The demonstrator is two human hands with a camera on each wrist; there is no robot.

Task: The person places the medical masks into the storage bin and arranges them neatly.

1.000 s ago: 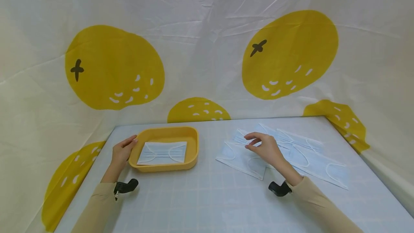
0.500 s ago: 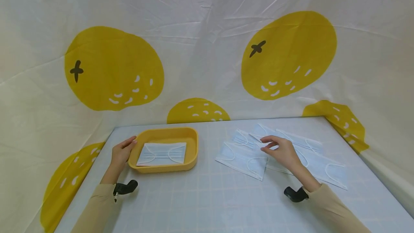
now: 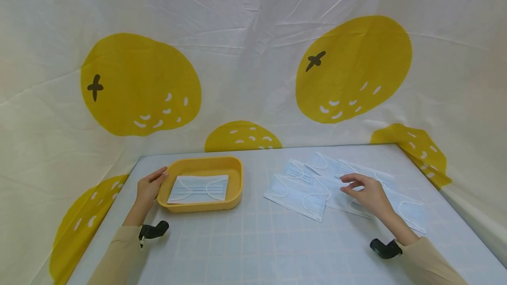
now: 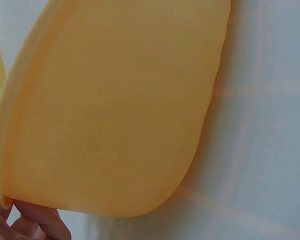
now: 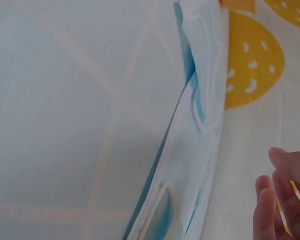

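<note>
At the left, my left hand (image 3: pixel 149 186) holds the left rim of a yellow tray (image 3: pixel 237 199). The left wrist view shows the tray's outer wall (image 4: pixel 115 115) large, with fingertips (image 4: pixel 47 220) at its rim. A pleated light-blue face mask (image 3: pixel 198 189) with white ear loops lies flat inside the tray. On the right, my right hand (image 3: pixel 368 192) hovers over several overlapping face masks (image 3: pixel 299 197), fingers bent and the thumb apart from them. Nothing sits between those fingers (image 5: pixel 265 210) in the right wrist view. The hand covers part of the masks beneath it.
A pale checked cloth (image 3: pixel 222 250) covers the table. Behind it hangs a white curtain (image 3: pixel 249 78) printed with yellow fruit shapes. A black wrist camera (image 3: pixel 154 230) is on the left wrist, another camera (image 3: pixel 385 248) on the right.
My right hand has moved to the right over the masks and a little nearer to me, uncovering masks on the left of the pile. The left hand and tray keep their place.
</note>
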